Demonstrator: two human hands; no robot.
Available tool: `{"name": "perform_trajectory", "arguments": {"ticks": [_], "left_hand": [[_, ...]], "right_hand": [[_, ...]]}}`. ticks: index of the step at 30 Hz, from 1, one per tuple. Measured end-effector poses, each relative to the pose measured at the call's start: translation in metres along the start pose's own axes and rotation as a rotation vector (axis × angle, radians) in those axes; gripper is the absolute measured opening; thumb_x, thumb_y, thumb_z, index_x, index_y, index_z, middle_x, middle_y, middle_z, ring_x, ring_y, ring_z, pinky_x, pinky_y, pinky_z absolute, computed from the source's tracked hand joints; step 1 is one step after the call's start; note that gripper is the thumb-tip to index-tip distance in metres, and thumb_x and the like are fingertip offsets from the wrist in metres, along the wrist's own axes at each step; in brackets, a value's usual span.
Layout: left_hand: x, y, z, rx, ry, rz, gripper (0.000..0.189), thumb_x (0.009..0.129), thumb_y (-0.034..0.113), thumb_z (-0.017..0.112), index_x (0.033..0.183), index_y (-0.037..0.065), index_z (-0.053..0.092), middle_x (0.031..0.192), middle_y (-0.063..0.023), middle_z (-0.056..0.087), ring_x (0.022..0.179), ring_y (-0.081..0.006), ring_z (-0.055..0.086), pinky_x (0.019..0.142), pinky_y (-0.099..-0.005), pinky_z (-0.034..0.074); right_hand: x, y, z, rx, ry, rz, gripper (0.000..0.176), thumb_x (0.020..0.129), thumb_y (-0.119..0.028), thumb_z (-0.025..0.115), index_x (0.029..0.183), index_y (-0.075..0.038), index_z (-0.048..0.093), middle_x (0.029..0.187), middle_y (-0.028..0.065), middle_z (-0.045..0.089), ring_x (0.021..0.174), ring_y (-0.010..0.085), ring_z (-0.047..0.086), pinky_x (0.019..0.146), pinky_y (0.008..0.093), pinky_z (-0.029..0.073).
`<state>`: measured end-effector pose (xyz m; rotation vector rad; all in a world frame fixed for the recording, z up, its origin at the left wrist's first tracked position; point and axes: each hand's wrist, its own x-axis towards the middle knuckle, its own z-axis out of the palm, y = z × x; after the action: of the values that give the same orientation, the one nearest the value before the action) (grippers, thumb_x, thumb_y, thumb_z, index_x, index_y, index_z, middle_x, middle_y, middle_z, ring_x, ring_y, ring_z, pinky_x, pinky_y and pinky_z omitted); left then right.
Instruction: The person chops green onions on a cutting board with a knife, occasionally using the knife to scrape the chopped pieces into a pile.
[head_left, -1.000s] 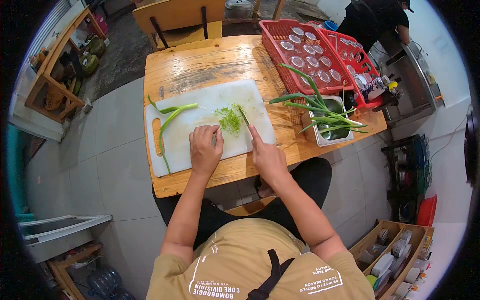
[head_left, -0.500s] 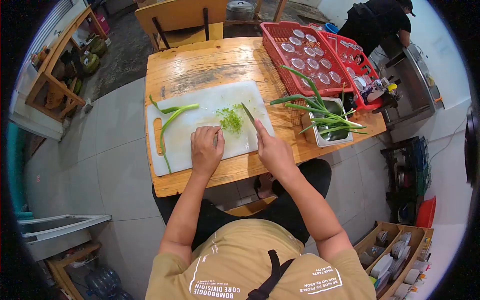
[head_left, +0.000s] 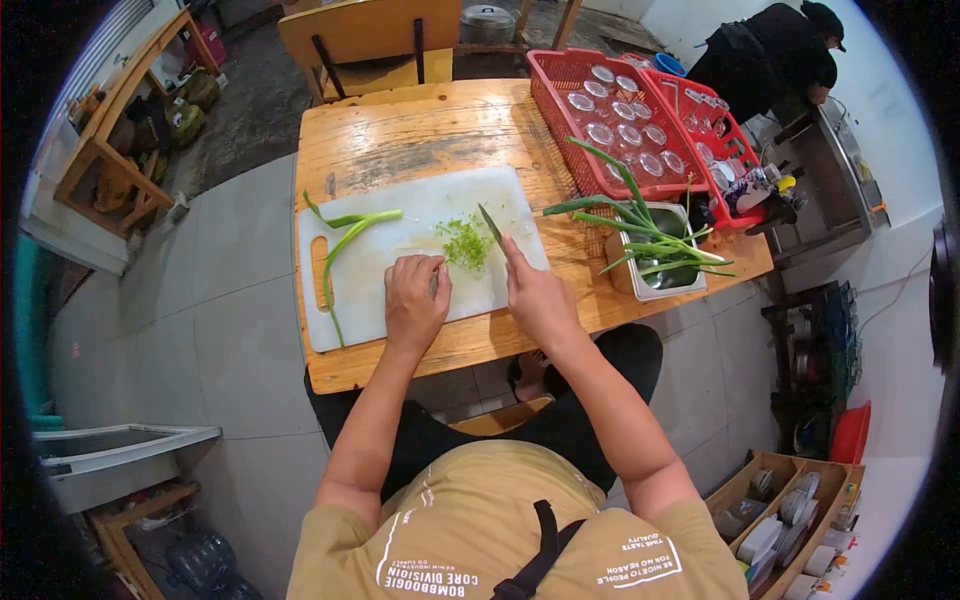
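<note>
My right hand (head_left: 540, 300) is closed round the handle of a knife (head_left: 491, 225), its blade slanting up and left beside a small heap of chopped green onion (head_left: 465, 246). At the heap's left edge, my left hand (head_left: 415, 297) rests on the white cutting board (head_left: 380, 240) with its fingers curled in. Whatever those fingers may pinch is hidden. A long green onion (head_left: 350, 232), bent over, lies along the board's left side by the handle slot. More green onions (head_left: 650, 235) lie across a metal container (head_left: 672, 290) right of the board.
Under the board stands a wooden table (head_left: 400, 125). A red crate (head_left: 560, 95) of upturned glasses sits at its back right, beside a second red basket (head_left: 735, 145) of dishes. Another person (head_left: 765, 60) in black bends over a metal counter (head_left: 840, 180) at far right.
My right hand and the knife have shifted slightly left, toward the chopped green onion. My left hand stays in nearly the same place. The whole view has tilted a little.
</note>
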<state>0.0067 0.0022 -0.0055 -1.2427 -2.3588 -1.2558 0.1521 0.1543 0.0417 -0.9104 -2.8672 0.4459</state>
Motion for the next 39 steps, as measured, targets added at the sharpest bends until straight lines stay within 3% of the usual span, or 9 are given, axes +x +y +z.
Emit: {"name": "perform_trajectory", "arguments": {"ticks": [11,14,18,20,23,26,32,35,39], "left_hand": [[-0.001,-0.004,0.004,-0.018,0.001,0.008,0.013,0.098,0.011,0.073,0.109,0.003,0.073,0.107,-0.0124,0.073,0.107,-0.0333,0.066,0.098,-0.0457,0.048],[0.0,-0.002,0.001,0.002,0.007,0.026,0.012,0.098,0.01,0.073,0.108,0.003,0.073,0.106,-0.0123,0.072,0.107,-0.0332,0.066,0.097,-0.0456,0.049],[-0.003,-0.007,0.004,0.011,0.059,0.007,0.013,0.097,0.011,0.073,0.108,0.004,0.073,0.106,-0.0112,0.073,0.106,-0.0318,0.066,0.096,-0.045,0.048],[-0.003,-0.009,0.005,0.017,0.071,-0.006,0.014,0.096,0.011,0.073,0.109,0.005,0.074,0.106,-0.0102,0.073,0.107,-0.0305,0.066,0.096,-0.0442,0.048],[-0.001,-0.006,0.003,0.002,0.04,-0.005,0.014,0.096,0.011,0.074,0.109,0.005,0.074,0.106,-0.0102,0.073,0.107,-0.0306,0.066,0.096,-0.0444,0.048],[0.0,-0.004,0.004,0.006,0.007,0.024,0.013,0.098,0.012,0.073,0.108,0.004,0.074,0.106,-0.0117,0.073,0.106,-0.0324,0.066,0.097,-0.0457,0.049],[-0.003,-0.005,0.001,0.022,0.052,0.022,0.013,0.098,0.012,0.073,0.109,0.004,0.074,0.106,-0.0116,0.073,0.104,-0.0322,0.066,0.096,-0.046,0.049],[-0.004,-0.008,0.003,0.009,0.075,-0.01,0.014,0.096,0.011,0.073,0.108,0.004,0.074,0.104,-0.0104,0.072,0.106,-0.031,0.066,0.096,-0.0443,0.048],[-0.002,-0.008,0.005,0.004,0.042,0.017,0.013,0.096,0.012,0.074,0.107,0.005,0.073,0.105,-0.0107,0.072,0.106,-0.0313,0.065,0.096,-0.0446,0.048]], "right_hand": [[-0.031,0.004,-0.005,0.002,-0.071,-0.017,0.067,0.106,-0.023,0.059,0.17,-0.019,0.04,0.073,0.0214,0.073,0.064,0.0415,0.073,0.063,0.0562,0.058],[-0.005,-0.003,0.005,0.012,0.035,-0.038,0.057,0.112,-0.026,0.055,0.168,-0.026,0.045,0.071,0.0213,0.071,0.063,0.0425,0.07,0.062,0.0586,0.055],[-0.001,-0.006,0.025,-0.018,0.037,-0.054,0.056,0.111,-0.027,0.056,0.167,-0.025,0.047,0.07,0.0213,0.07,0.063,0.0419,0.07,0.061,0.0576,0.054],[-0.027,-0.004,0.016,-0.05,-0.053,-0.024,0.068,0.106,-0.023,0.059,0.171,-0.021,0.039,0.07,0.02,0.072,0.062,0.0398,0.073,0.059,0.0534,0.058],[-0.049,0.002,0.013,-0.049,-0.025,-0.042,0.071,0.105,-0.021,0.06,0.172,-0.021,0.037,0.07,0.0197,0.072,0.063,0.0394,0.073,0.06,0.0524,0.059],[-0.037,-0.005,0.015,-0.078,-0.037,-0.003,0.06,0.11,-0.023,0.058,0.168,-0.022,0.044,0.065,0.0201,0.069,0.058,0.0412,0.069,0.058,0.0549,0.055],[0.003,-0.009,0.032,-0.012,0.04,-0.033,0.061,0.11,-0.024,0.058,0.169,-0.022,0.042,0.067,0.0206,0.07,0.06,0.0433,0.07,0.06,0.0572,0.055],[-0.023,-0.007,0.018,-0.025,-0.064,-0.001,0.068,0.106,-0.023,0.059,0.171,-0.02,0.038,0.072,0.0196,0.073,0.064,0.041,0.073,0.063,0.0551,0.059],[-0.051,0.002,0.016,-0.039,-0.023,-0.033,0.066,0.108,-0.024,0.058,0.171,-0.02,0.039,0.07,0.0192,0.072,0.061,0.0407,0.072,0.061,0.0543,0.058]]}}
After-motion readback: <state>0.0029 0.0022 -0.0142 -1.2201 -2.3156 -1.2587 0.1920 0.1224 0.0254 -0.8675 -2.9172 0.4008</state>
